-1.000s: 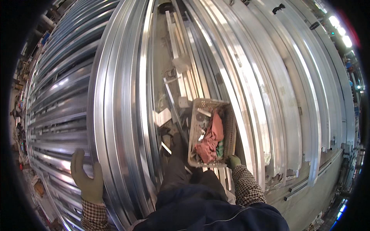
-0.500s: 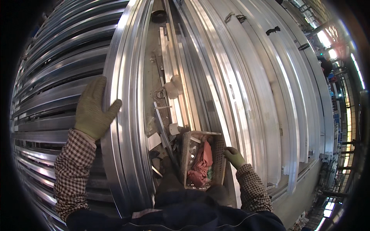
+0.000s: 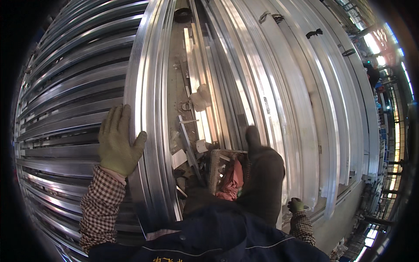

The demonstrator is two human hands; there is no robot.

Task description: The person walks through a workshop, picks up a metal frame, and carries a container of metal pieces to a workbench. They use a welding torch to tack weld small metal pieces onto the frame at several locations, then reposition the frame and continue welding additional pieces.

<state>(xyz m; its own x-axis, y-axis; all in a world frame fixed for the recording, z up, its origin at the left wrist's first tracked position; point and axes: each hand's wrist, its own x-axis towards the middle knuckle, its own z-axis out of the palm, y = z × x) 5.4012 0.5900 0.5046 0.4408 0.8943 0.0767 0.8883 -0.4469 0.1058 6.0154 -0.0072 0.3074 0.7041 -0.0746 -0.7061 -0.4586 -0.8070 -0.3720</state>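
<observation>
My left hand (image 3: 118, 142), in a green work glove, lies with fingers stretched and thumb apart. It rests against the left side of a stack of long silvery metal profiles (image 3: 146, 118). My right hand (image 3: 296, 204), also gloved, is at the lower right beside the ends of long pale profiles (image 3: 301, 144). Its fingers are curled in a loose fist, and I see nothing in them. Between my hands, my right leg (image 3: 266, 174) is raised over a plastic crate (image 3: 214, 174) holding a crumpled red cloth or bag (image 3: 231, 181). The leg hides the crate's right side.
A rack of metal bars (image 3: 65, 131) fills the left. Long thin strips (image 3: 211, 105), a loose metal strip (image 3: 187, 144) and scraps lie in the narrow gap ahead. A black ring-shaped thing (image 3: 182, 15) is farther up. Black ties (image 3: 314, 33) sit on the right-hand profiles.
My right leg has come up and forward over the crate. My right hand has moved from the crate's right edge out to the lower right. My left hand has slid slightly nearer and rightward.
</observation>
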